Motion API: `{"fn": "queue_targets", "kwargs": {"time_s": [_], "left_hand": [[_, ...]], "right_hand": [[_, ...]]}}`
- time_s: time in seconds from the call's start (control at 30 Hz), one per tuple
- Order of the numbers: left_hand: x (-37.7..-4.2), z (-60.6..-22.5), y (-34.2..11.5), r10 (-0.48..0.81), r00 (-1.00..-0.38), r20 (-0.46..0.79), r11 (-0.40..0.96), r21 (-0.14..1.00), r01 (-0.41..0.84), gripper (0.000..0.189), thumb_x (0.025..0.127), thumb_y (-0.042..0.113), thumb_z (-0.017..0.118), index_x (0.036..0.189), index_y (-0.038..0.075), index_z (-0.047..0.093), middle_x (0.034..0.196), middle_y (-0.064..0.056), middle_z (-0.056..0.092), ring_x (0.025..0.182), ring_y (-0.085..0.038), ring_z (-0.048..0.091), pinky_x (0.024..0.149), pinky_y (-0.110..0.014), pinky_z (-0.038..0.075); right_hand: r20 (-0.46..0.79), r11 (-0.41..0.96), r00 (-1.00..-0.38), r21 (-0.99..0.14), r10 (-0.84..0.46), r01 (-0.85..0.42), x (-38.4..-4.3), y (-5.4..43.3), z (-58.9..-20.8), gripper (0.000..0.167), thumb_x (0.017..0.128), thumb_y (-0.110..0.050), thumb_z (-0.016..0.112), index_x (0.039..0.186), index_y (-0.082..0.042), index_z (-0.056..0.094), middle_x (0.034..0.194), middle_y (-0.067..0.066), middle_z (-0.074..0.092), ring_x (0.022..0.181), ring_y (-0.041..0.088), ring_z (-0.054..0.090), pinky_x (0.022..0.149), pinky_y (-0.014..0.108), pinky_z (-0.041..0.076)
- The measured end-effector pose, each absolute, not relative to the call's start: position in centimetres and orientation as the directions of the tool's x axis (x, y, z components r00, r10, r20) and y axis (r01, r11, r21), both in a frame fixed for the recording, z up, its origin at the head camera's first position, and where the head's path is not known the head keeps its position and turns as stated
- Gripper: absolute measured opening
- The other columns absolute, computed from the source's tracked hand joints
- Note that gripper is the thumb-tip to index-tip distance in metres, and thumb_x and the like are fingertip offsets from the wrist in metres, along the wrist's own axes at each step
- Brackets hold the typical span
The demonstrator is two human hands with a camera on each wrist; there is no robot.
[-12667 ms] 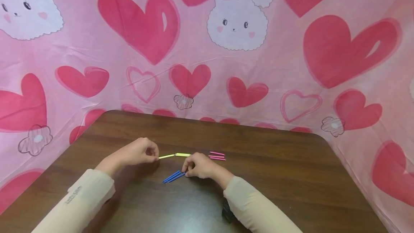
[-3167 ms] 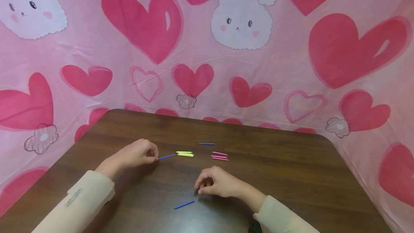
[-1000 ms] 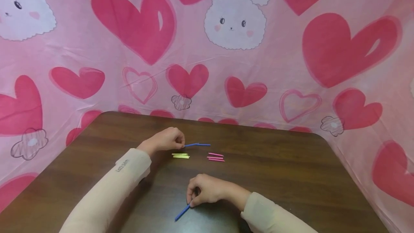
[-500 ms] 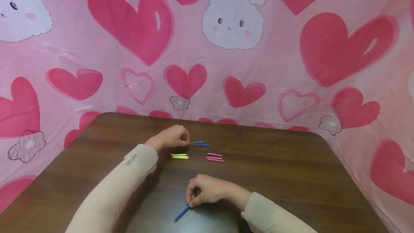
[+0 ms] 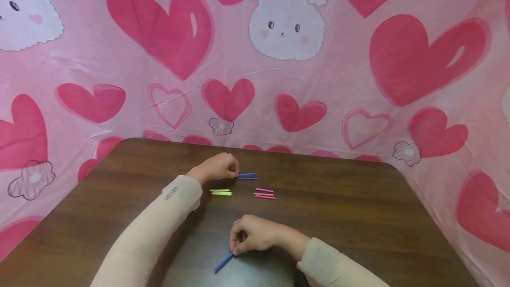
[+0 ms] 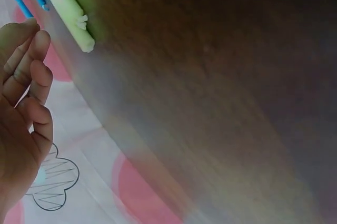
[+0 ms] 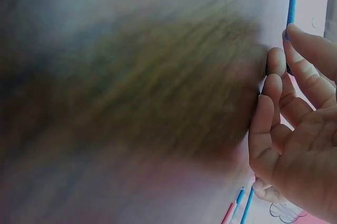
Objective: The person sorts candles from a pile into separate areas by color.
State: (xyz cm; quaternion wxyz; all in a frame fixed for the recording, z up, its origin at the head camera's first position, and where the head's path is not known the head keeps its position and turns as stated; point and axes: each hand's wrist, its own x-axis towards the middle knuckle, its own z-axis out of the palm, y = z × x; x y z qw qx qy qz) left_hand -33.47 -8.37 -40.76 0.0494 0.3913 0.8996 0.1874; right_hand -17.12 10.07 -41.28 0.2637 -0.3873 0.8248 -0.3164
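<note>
My left hand pinches the end of a thin blue candle at the back of the table. Just in front of it, nearly parallel, lies a second blue candle. Nearer the front, my right hand pinches one end of a third blue candle between thumb and forefinger. Several yellow candles lie side by side below the left hand; their pale wick ends show in the left wrist view. Pink candles form a small group to the right of the yellow ones.
The dark wooden table has a rounded far edge. Behind it hangs a pink cloth printed with hearts and rabbits.
Earlier the left hand held a yellow candle and the blue ones lay bunched. It has since carried a blue candle to the back, shifting right beside another. The right hand took the third.
</note>
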Motion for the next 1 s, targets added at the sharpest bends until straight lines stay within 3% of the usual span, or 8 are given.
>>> {"fn": "queue_targets", "kwargs": {"time_s": [0.57,1.0], "left_hand": [[-33.71,-40.94,-8.13,0.727,-0.686,0.036,0.634,0.349,0.690,0.010,0.087,0.014,0.074,0.078,0.012,0.073,0.067,0.005,0.063,0.062,-0.007,0.049,0.061,-0.022,0.045],[-34.04,-41.30,-7.99,0.695,-0.719,-0.004,0.661,0.397,0.637,0.009,0.088,0.015,0.074,0.079,0.014,0.074,0.069,0.005,0.063,0.063,-0.010,0.051,0.063,-0.024,0.048]], "right_hand": [[-0.192,0.496,-0.556,-0.731,-0.809,-0.468,-17.18,9.98,-41.16,0.003,0.084,-0.005,0.075,0.085,-0.007,0.073,0.080,-0.012,0.057,0.065,-0.008,0.047,0.061,0.012,0.043],[-0.214,0.497,-0.557,-0.756,-0.802,-0.426,-17.17,9.97,-41.06,0.004,0.086,-0.006,0.074,0.088,-0.004,0.074,0.080,-0.015,0.055,0.065,-0.007,0.048,0.061,0.012,0.042]]}}
